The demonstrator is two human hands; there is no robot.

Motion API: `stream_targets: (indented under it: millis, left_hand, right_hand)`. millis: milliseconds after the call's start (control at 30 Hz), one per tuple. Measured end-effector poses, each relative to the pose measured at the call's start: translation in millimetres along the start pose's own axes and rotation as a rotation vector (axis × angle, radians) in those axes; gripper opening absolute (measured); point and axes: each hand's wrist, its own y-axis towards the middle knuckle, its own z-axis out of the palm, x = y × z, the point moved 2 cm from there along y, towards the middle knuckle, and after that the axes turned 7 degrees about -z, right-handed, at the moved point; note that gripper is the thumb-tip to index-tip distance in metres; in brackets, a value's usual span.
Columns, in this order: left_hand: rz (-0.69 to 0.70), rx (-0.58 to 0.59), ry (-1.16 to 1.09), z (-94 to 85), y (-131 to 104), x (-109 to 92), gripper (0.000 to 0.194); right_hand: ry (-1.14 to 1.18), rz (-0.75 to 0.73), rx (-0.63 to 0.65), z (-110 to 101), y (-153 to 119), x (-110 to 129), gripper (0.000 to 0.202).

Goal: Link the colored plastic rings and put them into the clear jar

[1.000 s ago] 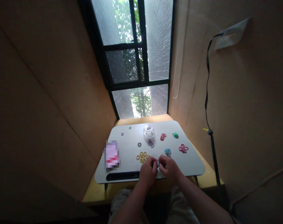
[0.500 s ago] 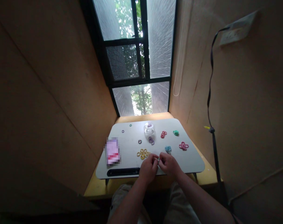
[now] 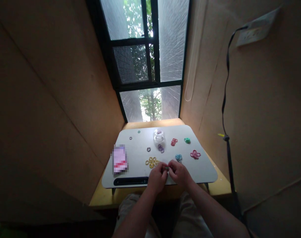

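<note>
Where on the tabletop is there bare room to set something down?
The white tabletop is bare between the pink blurred item and the yellow rings, and at its near right corner, bordered by the pink rings and right hand. It is crowded where the left hand borders the yellow rings, and by the jar and purple rings.

The white table (image 3: 137,152) bears a clear jar (image 3: 159,138), yellow rings (image 3: 151,162), blue rings (image 3: 178,157) and a blurred packet (image 3: 120,158).

"What's the desk (image 3: 137,148) like?"
"Smooth, with a slight sheen."
"And the jar (image 3: 159,138)?"
"Clear, glossy; glass or plastic, I can't tell."
"Yellow bands (image 3: 151,163)?"
"Too small to tell. The trousers (image 3: 130,206) are matt cloth."
</note>
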Motion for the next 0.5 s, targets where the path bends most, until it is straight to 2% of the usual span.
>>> stream_targets:
  millis: [200,500]
  left_hand:
    - [-0.042,-0.032,0.007,-0.3,0.5,-0.8,0.012]
    - [-0.015,-0.04,-0.027,-1.9,1.5,-3.6,0.017]
  right_hand:
    - [-0.008,0.002,-0.023,0.0,0.1,-0.5,0.008]
    - [-0.044,0.044,-0.025,2.2,-1.1,-2.0,0.008]
